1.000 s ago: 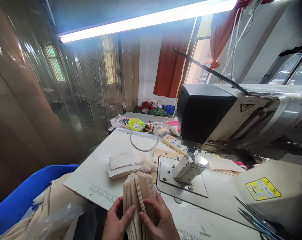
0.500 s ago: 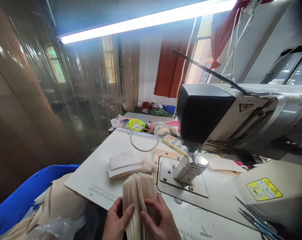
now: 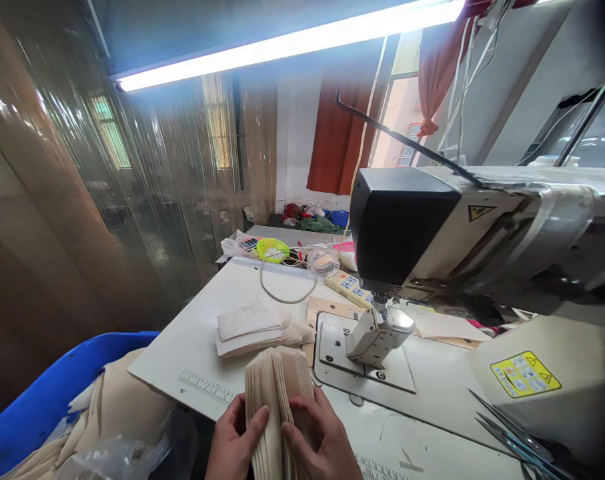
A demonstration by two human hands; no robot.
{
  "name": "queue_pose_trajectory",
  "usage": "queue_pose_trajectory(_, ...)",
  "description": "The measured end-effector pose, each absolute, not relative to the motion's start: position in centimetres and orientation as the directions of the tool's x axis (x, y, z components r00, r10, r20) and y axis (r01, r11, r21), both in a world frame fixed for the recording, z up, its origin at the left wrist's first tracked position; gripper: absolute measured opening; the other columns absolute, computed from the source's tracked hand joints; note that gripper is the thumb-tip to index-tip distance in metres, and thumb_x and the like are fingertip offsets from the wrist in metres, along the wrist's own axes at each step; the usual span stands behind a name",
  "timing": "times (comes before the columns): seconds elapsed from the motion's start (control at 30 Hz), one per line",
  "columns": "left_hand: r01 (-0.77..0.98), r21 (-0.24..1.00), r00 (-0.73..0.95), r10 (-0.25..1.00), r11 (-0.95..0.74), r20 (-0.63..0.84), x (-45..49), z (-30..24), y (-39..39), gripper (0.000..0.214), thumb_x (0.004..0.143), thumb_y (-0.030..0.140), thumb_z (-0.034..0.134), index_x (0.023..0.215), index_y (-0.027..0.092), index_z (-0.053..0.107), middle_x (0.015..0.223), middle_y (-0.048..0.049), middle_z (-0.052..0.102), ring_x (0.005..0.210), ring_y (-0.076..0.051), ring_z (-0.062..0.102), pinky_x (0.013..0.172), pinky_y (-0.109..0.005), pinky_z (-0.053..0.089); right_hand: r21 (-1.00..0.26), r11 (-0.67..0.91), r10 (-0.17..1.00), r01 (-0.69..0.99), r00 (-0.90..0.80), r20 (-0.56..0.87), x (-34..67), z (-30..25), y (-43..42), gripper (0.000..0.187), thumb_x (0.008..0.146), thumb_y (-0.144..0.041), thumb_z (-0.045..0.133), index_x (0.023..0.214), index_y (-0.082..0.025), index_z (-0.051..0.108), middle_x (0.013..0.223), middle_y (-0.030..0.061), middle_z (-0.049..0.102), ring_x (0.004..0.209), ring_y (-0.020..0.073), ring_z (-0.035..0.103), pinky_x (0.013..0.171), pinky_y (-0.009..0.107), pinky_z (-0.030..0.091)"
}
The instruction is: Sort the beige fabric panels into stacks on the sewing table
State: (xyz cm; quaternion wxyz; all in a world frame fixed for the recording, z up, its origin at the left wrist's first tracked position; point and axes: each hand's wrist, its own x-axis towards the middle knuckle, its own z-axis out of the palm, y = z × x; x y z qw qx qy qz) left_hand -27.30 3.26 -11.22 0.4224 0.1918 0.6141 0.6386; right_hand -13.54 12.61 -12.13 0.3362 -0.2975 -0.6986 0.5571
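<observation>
A thick stack of beige fabric pieces [image 3: 268, 383] stands on edge between my two hands, just in front of the sewing machine table. My left hand [image 3: 237, 433] is closed around its left side, thumb laid across the front. From the right, my right hand [image 3: 325, 433] grips the same stack, with thumb and fingers at the gap between its layers. Behind it, a second pile of pale cut pieces [image 3: 255, 327] lies on the table [image 3: 192, 340]. The sewing machine's post and presser foot [image 3: 377, 333] rise to the right of both piles.
The machine head [image 3: 407, 227] overhangs the right side. Scissors [image 3: 512, 433] lie at the right front. A blue tub [image 3: 77, 357] of beige pieces stands at the left. Toward the back are a yellow-green basket [image 3: 273, 250], a looped cable [image 3: 282, 300] and a power strip [image 3: 349, 287].
My hands and the stack hold nearly the same position. The view has shifted slightly, so the machine appears a little farther left.
</observation>
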Motion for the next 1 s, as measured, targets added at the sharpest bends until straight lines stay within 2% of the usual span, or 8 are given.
queue_pose_trajectory(0.2,-0.319,0.947,-0.688,0.675,0.047,-0.266,-26.0,-10.9,3.9,0.089,0.065,0.058,0.08,0.133,0.016,0.041,0.105,-0.0163,0.073,0.098,-0.033,0.069,0.086,-0.041,0.054,-0.98,0.192,0.779,0.051,-0.615,0.12,-13.2,-11.9,12.9,0.025,0.082,-0.04,0.06,0.097,-0.024,0.07,0.105,0.0079,0.06,0.099,0.0218,0.064,0.085,0.03,0.053)
queue_pose_trajectory(0.3,-0.158,0.986,-0.762,0.629,0.047,-0.152,-25.6,-11.0,3.8,0.097,0.074,0.059,0.071,0.15,0.028,0.02,0.126,-0.0149,0.064,0.107,-0.031,0.067,0.094,-0.043,0.051,-0.972,0.222,0.772,0.08,-0.623,0.125,-12.8,-11.6,13.2,0.024,0.082,-0.038,0.059,0.099,-0.024,0.07,0.105,0.0081,0.06,0.1,0.0218,0.064,0.087,0.031,0.053)
queue_pose_trajectory(0.43,0.257,0.953,-0.683,0.727,0.158,0.064,-26.0,-11.2,3.2,0.048,0.083,0.056,0.059,0.118,0.024,0.064,0.127,-0.0114,0.064,0.124,-0.032,0.055,0.105,-0.042,0.041,-0.926,0.332,0.724,0.179,-0.678,0.128,-12.5,-11.4,12.9,0.028,0.081,-0.038,0.064,0.104,-0.024,0.069,0.115,0.0103,0.059,0.103,0.0231,0.066,0.088,0.031,0.055)
queue_pose_trajectory(0.5,0.313,0.927,-0.662,0.747,0.209,0.055,-26.1,-11.0,3.2,0.044,0.078,0.057,0.064,0.104,0.022,0.068,0.113,-0.011,0.069,0.114,-0.032,0.06,0.099,-0.041,0.045,-0.892,0.376,0.723,0.25,-0.681,0.114,-12.4,-11.6,12.4,0.033,0.078,-0.038,0.066,0.109,-0.025,0.068,0.129,0.0128,0.054,0.102,0.0248,0.068,0.084,0.031,0.058)
queue_pose_trajectory(0.67,0.162,0.965,-0.721,0.692,0.205,-0.026,-24.8,-10.2,4.9,0.052,0.069,0.058,0.071,0.101,0.02,0.059,0.104,-0.0096,0.069,0.1,-0.03,0.063,0.092,-0.039,0.049,-0.84,0.454,0.667,0.297,-0.738,0.099,-10.1,-12.2,13.5,0.054,0.073,-0.03,0.072,0.126,-0.027,0.062,0.15,0.0169,0.037,0.121,0.0331,0.06,0.097,0.04,0.054)
queue_pose_trajectory(0.8,-0.089,0.995,-0.582,0.808,0.045,-0.089,-24.4,-11.3,7.7,0.087,0.075,0.06,0.065,0.145,0.026,0.025,0.133,-0.0142,0.058,0.114,-0.031,0.062,0.097,-0.04,0.05,-0.806,0.542,0.704,0.236,-0.652,0.282,-5.4,-11.9,16.3,0.046,0.088,-0.017,0.046,0.129,-0.031,0.06,0.14,0.013,0.051,0.124,0.0244,0.059,0.101,0.036,0.052)
queue_pose_trajectory(0.87,0.093,0.995,-0.52,0.854,0.042,0.013,-24.5,-12.3,9.4,0.081,0.082,0.052,0.057,0.15,0.025,0.022,0.138,-0.0163,0.054,0.121,-0.035,0.057,0.102,-0.047,0.047,-0.727,0.586,0.754,0.357,-0.567,0.33,-3.2,-11.6,17.2,0.058,0.087,-0.013,0.04,0.14,-0.035,0.049,0.143,0.0123,0.049,0.116,0.0251,0.065,0.092,0.036,0.058)
queue_pose_trajectory(1.0,0.708,0.704,-0.43,0.823,0.053,0.372,-23.7,-12.8,12.0,0.041,0.087,0.033,0.046,0.12,0.015,0.063,0.139,-0.0243,0.049,0.13,-0.046,0.043,0.107,-0.065,0.032,-0.586,0.491,0.871,0.644,-0.383,0.308,-1.8,-11.7,17.2,0.086,0.081,-0.007,0.038,0.151,-0.047,0.008,0.151,0.0036,0.045,0.1,0.0297,0.072,0.073,0.043,0.064)
